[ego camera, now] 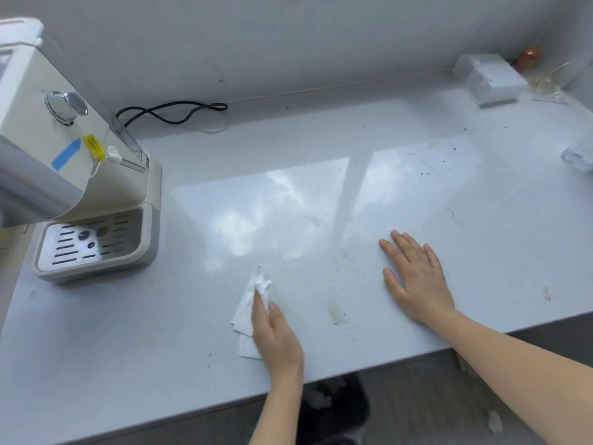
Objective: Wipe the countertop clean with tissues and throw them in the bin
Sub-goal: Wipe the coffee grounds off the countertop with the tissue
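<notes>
While dim below, bin (333, 409) shows tissue.

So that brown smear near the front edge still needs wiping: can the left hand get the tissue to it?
Probably yes: bare countertop separates the tissue from the smear.

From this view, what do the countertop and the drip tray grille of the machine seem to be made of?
Countertop: probably polished stone or solid surface, pale grey; it mirrors the window sharply.
Drip tray grille: likely brushed stainless steel, silver with slots, set in a cream surround that looks like plastic.
</notes>
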